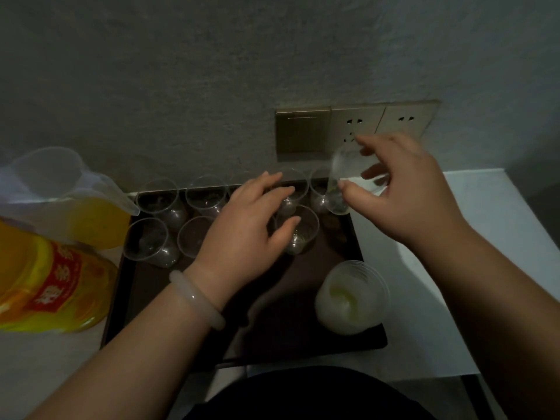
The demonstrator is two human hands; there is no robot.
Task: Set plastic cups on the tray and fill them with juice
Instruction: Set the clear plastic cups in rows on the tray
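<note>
Clock bearings are read on the tray, 12 at the wall.

Right hand: raised above the tray's 1 o'clock corner, wrist bent, palm turned left. Thumb and fingers are closed around one clear cup. The cup is off the tray, tilted, with its base down toward the back row.

Left hand: palm down over the tray's centre, pointing toward 1 o'clock. Fingers are spread and only slightly bent, and I see them closed round nothing. The fingertips lie at the rims of two cups; I cannot tell whether they press. One pale bracelet sits on that wrist.

Count of standing cups: I make seven visible, all upright, clear and empty. Four are in the back row from 11 to 1 o'clock and three in the second row, the rightmost just under the left fingertips. The left hand may hide others.

One nested stack of cups stands on the tray at 4 o'clock, well apart from the rows.

One dark tray rests on a white counter.

Off the tray at 9 o'clock is one juice bottle, orange with a red label. At 10 o'clock is one clear jug, part full of orange liquid.

One socket plate is on the wall at 12 o'clock.
</note>
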